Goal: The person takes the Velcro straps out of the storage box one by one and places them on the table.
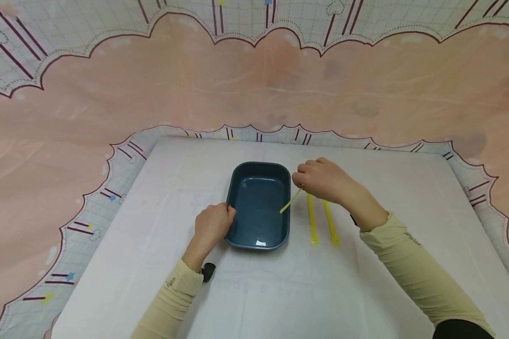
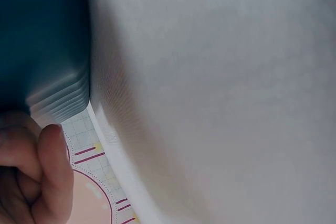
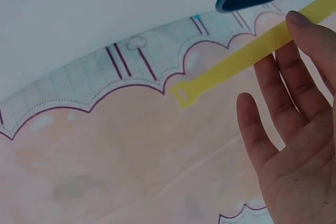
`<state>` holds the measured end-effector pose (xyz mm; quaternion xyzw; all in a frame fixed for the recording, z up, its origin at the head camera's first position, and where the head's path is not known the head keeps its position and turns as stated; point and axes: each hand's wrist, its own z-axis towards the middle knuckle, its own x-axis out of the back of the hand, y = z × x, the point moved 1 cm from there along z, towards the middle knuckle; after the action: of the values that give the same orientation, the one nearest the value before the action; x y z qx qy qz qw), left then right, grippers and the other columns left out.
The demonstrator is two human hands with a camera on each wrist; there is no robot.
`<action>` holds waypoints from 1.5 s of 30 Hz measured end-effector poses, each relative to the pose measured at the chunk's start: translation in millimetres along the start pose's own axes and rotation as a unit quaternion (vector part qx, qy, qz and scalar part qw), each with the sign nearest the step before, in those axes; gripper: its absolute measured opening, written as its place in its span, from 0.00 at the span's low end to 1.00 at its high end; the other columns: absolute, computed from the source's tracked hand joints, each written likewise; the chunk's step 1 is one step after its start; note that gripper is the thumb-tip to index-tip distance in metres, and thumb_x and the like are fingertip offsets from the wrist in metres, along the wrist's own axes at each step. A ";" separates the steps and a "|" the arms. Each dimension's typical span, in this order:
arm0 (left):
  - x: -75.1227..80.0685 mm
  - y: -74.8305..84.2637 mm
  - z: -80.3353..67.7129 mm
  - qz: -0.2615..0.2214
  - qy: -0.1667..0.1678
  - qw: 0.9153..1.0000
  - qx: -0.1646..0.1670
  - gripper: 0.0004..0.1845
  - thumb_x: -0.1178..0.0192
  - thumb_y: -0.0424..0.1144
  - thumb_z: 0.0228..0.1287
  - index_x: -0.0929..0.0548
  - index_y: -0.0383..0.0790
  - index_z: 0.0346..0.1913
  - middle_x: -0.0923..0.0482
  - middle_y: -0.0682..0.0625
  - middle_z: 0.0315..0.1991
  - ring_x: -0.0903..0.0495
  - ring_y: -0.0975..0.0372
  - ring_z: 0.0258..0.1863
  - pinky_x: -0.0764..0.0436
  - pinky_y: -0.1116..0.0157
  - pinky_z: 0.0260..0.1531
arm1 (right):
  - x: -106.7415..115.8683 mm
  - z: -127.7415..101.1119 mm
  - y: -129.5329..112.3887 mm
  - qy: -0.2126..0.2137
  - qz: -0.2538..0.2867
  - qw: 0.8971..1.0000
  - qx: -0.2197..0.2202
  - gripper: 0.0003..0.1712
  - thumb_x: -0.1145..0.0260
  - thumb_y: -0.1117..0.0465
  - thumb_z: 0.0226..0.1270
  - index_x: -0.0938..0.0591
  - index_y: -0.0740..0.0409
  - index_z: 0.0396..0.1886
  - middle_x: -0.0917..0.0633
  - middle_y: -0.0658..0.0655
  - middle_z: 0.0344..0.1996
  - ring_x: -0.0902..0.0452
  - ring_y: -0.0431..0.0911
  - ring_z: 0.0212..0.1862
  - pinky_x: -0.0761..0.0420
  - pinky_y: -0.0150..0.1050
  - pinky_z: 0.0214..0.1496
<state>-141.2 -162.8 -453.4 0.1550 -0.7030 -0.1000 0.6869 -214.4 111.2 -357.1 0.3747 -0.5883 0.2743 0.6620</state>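
Observation:
A dark blue rectangular tub [image 1: 258,207] with rounded corners stands on the white table, nothing lying in it. At its left rim my left hand [image 1: 212,223] grips the wall, fingers curled; the left wrist view shows those fingers [image 2: 55,169] by the tub's ridged corner. Beyond the right rim, my right hand [image 1: 324,179] pinches a flat yellow strap with a slotted end [image 3: 236,66] between thumb and fingers. One end of that strap reaches over the tub's right rim. Two similar yellow straps [image 1: 312,219] lie on the table right of the tub, their far ends hidden beneath the right hand.
The white tabletop [image 1: 254,292] extends around the tub on all sides. Behind and beside it hangs a peach and white patterned cloth [image 1: 254,84]. A small black device [image 1: 209,271] sits at the left wrist.

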 end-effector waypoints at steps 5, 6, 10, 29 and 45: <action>0.6 -0.3 0.8 0.001 -0.002 1.000 0.003 0.18 0.52 0.41 0.67 0.26 0.40 0.18 0.30 0.47 0.15 0.30 0.57 0.15 0.34 0.62 0.14 | -2.7 -3.1 4.1 0.000 0.006 1.000 -0.002 0.07 0.28 0.65 0.58 0.19 0.51 0.32 0.21 0.50 0.28 0.24 0.48 0.36 0.25 0.46 0.47; 0.9 -0.2 0.8 0.001 -0.002 1.000 0.004 0.18 0.52 0.41 0.67 0.26 0.40 0.18 0.30 0.47 0.15 0.29 0.56 0.15 0.34 0.62 0.15 | -3.1 -3.7 4.7 -0.002 0.008 1.000 -0.003 0.07 0.29 0.65 0.59 0.19 0.51 0.32 0.21 0.50 0.28 0.24 0.48 0.36 0.25 0.46 0.47; 1.6 0.2 1.1 -0.002 -0.002 1.000 0.004 0.18 0.52 0.41 0.67 0.26 0.40 0.18 0.29 0.47 0.15 0.29 0.56 0.15 0.34 0.61 0.15 | -3.8 -6.7 6.9 -0.010 0.021 1.000 -0.013 0.06 0.30 0.64 0.60 0.19 0.50 0.32 0.21 0.49 0.28 0.24 0.47 0.35 0.25 0.46 0.48; 2.0 1.6 1.0 0.001 -0.009 1.000 0.005 0.18 0.53 0.41 0.67 0.26 0.39 0.19 0.29 0.47 0.15 0.29 0.56 0.16 0.34 0.62 0.15 | -12.2 -30.2 20.4 0.003 0.107 0.992 -0.060 0.06 0.30 0.65 0.61 0.20 0.53 0.33 0.21 0.48 0.27 0.26 0.44 0.31 0.26 0.47 0.47; -0.1 0.1 1.4 0.000 -0.006 1.000 -0.001 0.19 0.53 0.41 0.67 0.26 0.40 0.18 0.30 0.47 0.15 0.30 0.56 0.15 0.34 0.62 0.14 | -20.5 -58.3 26.2 0.014 0.159 0.982 -0.105 0.07 0.31 0.68 0.60 0.20 0.54 0.33 0.18 0.48 0.29 0.27 0.41 0.28 0.26 0.47 0.45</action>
<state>-142.6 -162.8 -453.5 0.1540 -0.7072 -0.1015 0.6825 -205.3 175.5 -374.3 0.2009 -0.6565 0.3180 0.6538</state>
